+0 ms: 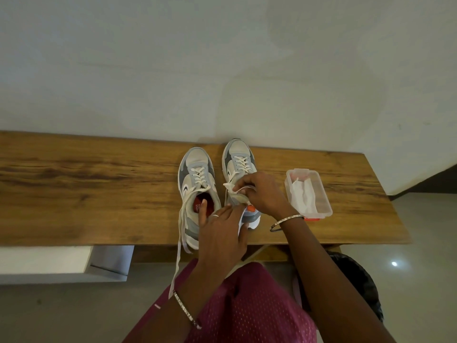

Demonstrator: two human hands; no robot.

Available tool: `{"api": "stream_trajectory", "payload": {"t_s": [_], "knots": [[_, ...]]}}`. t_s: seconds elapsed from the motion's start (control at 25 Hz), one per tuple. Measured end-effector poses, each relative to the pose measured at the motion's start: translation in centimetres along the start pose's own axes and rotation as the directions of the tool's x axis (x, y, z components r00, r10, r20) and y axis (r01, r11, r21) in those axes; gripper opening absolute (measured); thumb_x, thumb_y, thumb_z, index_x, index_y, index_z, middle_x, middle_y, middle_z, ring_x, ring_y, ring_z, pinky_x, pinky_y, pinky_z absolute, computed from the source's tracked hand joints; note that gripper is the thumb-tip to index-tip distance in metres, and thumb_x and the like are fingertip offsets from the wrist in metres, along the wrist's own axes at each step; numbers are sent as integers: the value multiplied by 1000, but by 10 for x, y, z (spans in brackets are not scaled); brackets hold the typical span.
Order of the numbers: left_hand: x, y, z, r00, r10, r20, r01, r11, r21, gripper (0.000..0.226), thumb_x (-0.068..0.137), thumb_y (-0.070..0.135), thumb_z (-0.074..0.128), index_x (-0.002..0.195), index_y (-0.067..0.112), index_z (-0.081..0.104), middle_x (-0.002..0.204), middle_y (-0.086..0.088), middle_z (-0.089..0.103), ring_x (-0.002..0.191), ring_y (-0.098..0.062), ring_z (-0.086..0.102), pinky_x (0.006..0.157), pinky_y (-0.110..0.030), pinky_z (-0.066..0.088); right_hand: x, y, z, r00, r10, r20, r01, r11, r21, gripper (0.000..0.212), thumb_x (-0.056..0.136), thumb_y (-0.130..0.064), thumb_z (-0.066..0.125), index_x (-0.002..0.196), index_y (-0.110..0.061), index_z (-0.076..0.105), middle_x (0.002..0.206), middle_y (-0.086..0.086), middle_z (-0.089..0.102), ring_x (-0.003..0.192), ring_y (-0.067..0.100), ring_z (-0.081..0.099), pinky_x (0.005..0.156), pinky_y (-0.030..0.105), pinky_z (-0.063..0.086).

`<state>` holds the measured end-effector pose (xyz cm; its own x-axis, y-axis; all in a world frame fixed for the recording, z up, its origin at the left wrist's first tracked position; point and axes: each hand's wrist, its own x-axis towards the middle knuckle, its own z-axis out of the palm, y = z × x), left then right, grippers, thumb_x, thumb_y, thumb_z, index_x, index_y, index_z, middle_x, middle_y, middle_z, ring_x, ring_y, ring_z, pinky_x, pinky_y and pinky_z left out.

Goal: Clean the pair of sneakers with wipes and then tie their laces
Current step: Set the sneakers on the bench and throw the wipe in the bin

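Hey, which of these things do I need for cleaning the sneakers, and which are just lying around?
Job: left sneaker, right sneaker, wipe in right hand, wipe box.
Lying about: white shelf, dark object on floor.

Two sneakers: left sneaker (196, 179), right sneaker (238, 159). One clear box (322, 196) at 3 o'clock from them, wipes (303, 195) inside too bunched to count. One wipe (231, 188) outside it. Two hands: left hand (222, 229), right hand (262, 194). Two bangles (186, 310), one ring (215, 215).
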<state>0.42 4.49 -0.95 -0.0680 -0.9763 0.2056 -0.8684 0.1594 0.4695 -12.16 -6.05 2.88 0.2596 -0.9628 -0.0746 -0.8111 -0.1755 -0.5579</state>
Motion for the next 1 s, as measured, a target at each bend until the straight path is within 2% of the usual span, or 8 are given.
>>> {"api": "stream_trajectory", "payload": {"t_s": [0.16, 0.28, 0.36, 0.48, 0.6, 0.76, 0.92, 1.0], "knots": [[0, 7, -4, 999, -4, 34, 1, 998, 66, 73, 82, 38, 69, 147, 34, 37, 112, 9, 72, 106, -16, 68, 114, -60, 29, -8, -1, -7, 999, 47, 12, -46, 998, -43, 21, 89, -2, 65, 98, -17, 78, 108, 1, 73, 92, 10, 61, 72, 8, 42], [3, 11, -6, 999, -12, 40, 6, 991, 132, 70, 81, 36, 72, 145, 35, 42, 118, 9, 71, 110, -17, 67, 115, -60, 27, -20, 4, -13, 997, 73, -19, -74, 995, -69, 23, 87, -3, 70, 99, -21, 77, 111, 0, 72, 99, 15, 64, 84, 23, 52], [2, 13, -3, 999, -16, 49, 6, 982, 186, 61, 84, 35, 69, 141, 29, 49, 121, 6, 70, 113, -18, 66, 117, -60, 23, -27, 5, -16, 996, 79, -30, -82, 989, -124, 28, 83, 0, 74, 98, -24, 76, 112, -1, 71, 99, 16, 64, 87, 27, 55], [3, 14, -3, 993, -73, 93, 51, 973, 224, 57, 90, 37, 60, 144, 25, 46, 134, 6, 64, 123, -17, 60, 120, -59, 14, -35, 7, -16, 999, 41, -32, -48, 963, -265, 30, 81, -2, 76, 103, -22, 73, 115, 1, 66, 100, 16, 59, 83, 21, 48], [8, 16, -4, 990, -94, 108, 74, 982, 176, 59, 94, 39, 52, 150, 32, 33, 136, 9, 61, 121, -17, 61, 122, -54, 9, -38, 18, -18, 988, 48, -144, -83, 965, -247, 29, 82, -2, 74, 107, -16, 73, 112, 5, 64, 97, 19, 59, 77, 19, 39], [12, 26, -2, 992, -52, 119, 38, 993, 112, 55, 98, 41, 49, 150, 40, 31, 138, 0, 60, 121, -21, 62, 122, -53, 14, -33, 30, -19, 976, 62, -209, -106, 973, -207, 23, 91, -5, 64, 110, -13, 75, 108, 8, 67, 95, 21, 62, 77, 23, 43], [20, 26, 6, 986, -73, 148, 60, 994, 91, 45, 101, 48, 40, 144, 39, 33, 136, -3, 61, 120, -23, 63, 121, -51, 18, -17, 34, -11, 989, -2, -149, -36, 968, -248, 25, 95, -7, 59, 115, -11, 73, 110, 9, 65, 99, 23, 60, 77, 19, 35], [22, 24, 9, 989, -64, 131, 54, 995, 83, 41, 102, 48, 39, 141, 37, 36, 130, -2, 66, 114, -23, 66, 120, -50, 23, -8, 34, -9, 985, -22, -172, -20, 971, -237, 24, 94, -6, 58, 112, -9, 74, 109, 11, 64, 99, 24, 60, 74, 18, 31]]}}
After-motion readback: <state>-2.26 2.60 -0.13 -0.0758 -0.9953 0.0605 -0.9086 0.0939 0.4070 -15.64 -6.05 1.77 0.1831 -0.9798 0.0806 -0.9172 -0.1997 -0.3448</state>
